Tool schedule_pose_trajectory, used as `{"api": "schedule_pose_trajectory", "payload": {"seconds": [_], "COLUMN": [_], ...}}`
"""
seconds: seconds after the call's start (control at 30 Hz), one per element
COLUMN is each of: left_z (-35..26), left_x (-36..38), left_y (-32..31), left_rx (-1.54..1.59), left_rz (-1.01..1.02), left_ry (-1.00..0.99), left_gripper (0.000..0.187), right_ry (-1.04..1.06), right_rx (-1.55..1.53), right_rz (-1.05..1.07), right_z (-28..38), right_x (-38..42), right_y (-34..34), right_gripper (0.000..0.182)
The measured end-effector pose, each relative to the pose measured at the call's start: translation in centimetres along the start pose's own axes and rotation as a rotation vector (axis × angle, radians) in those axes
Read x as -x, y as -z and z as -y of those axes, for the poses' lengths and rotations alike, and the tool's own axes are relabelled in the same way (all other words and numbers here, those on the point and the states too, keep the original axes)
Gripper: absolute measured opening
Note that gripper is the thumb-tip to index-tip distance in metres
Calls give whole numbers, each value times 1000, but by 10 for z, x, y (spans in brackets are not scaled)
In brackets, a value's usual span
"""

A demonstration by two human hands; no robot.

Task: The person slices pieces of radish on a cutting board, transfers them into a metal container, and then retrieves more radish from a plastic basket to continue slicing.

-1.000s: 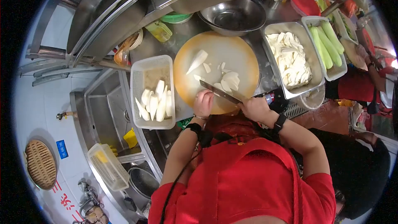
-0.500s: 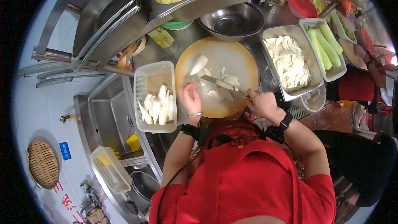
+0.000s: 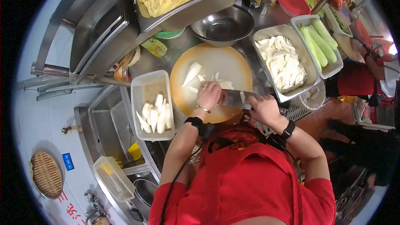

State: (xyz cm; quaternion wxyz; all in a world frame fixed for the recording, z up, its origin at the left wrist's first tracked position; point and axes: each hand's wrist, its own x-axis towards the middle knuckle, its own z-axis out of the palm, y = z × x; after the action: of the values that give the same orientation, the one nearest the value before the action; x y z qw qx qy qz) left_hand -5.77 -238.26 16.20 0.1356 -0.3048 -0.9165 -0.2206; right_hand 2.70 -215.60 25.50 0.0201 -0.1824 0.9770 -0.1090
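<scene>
White vegetable slices are gathered near the middle of the round cutting board, just under the curled fingers of the left hand, which press down on the pile; whether a piece is pinched between them cannot be told. The right hand is closed around the handle of a cleaver, whose broad blade is laid almost flat, touching the left hand at its 3 o'clock. One larger uncut wedge is seen at the board's 10 o'clock. At the board's 3 o'clock a steel tray is heaped with finished slices, so much of the cutting is judged done. At 9 o'clock a white basket is seen with whole peeled pieces waiting, so a fair share is judged left. At 12 o'clock an empty steel bowl is set.
</scene>
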Motion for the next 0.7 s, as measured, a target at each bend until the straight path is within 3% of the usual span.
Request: {"api": "schedule_pose_trajectory", "payload": {"seconds": [0.03, 0.13, 0.37, 0.43, 0.5, 0.57, 0.63, 0.67, 0.7], "left_z": [5, 19, 14, 16, 22, 26, 27, 31, 27], "left_x": [4, 18, 12, 5, 5, 6, 13, 21, 29], "left_y": [-2, -7, 0, 0, -4, -2, 6, 9, 6], "left_rx": [3, 81, -42, -43, -40, -35, 131, 98, 98], "left_rz": [3, -63, -39, 136, 73, 11, -99, -26, -23], "left_ry": [-2, 236, 215, 273, 270, 266, 441, 497, 496], "left_gripper": [13, 18, 18, 14, 11, 9, 8, 19, 19], "right_ry": [11, 12, 61, 47, 34, -91, -160, -231, -233], "right_rx": [-14, -35, -58, -82, -102, -228, -311, -395, -397], "right_rz": [-3, 7, -57, -16, 25, 77, 64, 51, 52], "right_z": [-3, -10, -18, -20, -23, -27, -34, -35, -36], "right_x": [3, 13, 28, 31, 36, 42, 43, 42, 39], "right_y": [1, 6, 14, 18, 19, 17, 2, -6, -13], "right_gripper": [28, 29, 34, 33, 32, 30, 27, 25, 25]}}
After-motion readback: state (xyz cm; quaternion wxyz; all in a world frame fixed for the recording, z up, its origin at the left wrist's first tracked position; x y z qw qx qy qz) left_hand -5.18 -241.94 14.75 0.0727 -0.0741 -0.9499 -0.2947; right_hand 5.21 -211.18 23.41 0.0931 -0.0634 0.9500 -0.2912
